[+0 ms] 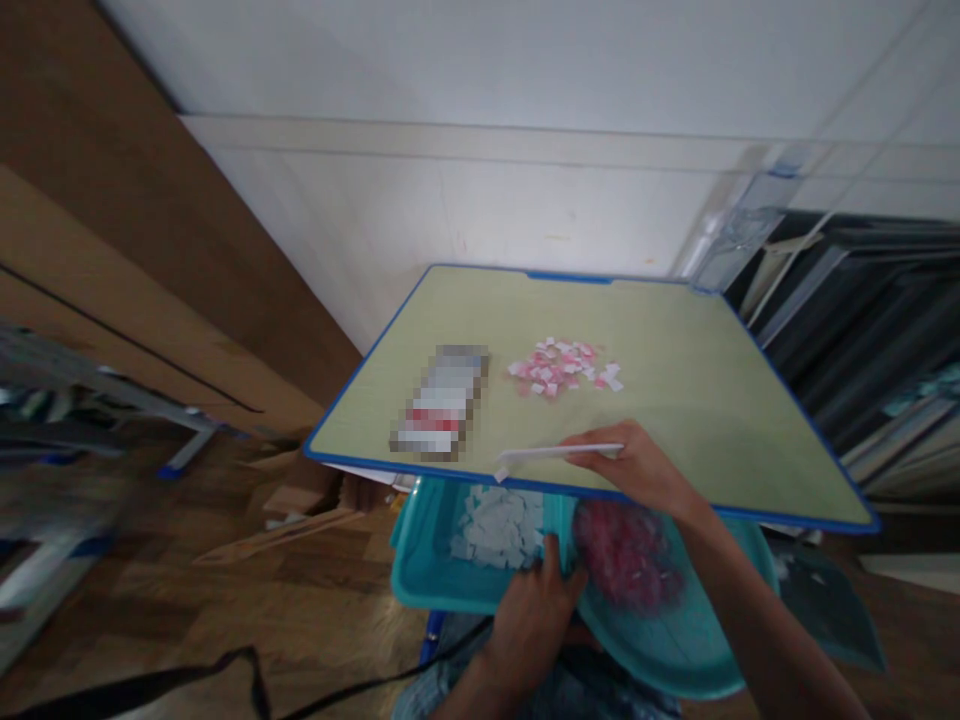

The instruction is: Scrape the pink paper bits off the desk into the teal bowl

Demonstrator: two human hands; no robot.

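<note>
Two hands were at work at the near edge of the surface (675, 400). The right hand (637, 470) rested on that edge with its fingers pinched shut on a thin white strip (559, 453), which lay flat and pointed left along the edge. Judging by its look, the strip was light, narrow and probably a little flexible, so a pinch near one end, as here, would suit it; a loose grip could let it slip or bend. The left hand (536, 610) sat below the near edge, fingers curled over the divider of a teal tray (420, 570) held in the lap. One compartment held white paper bits (499, 525), the other pink bits (626, 555).

Near the middle of the surface lay a scatter of pink and white paper pieces (564, 366), small and featherlight, apt to blow or slide. Just left of them lay a blurred rectangular packet (442, 400). Nothing stood between the right hand and the scatter. Cardboard (112, 250) leaned at the left, dark frames (885, 300) at the right.
</note>
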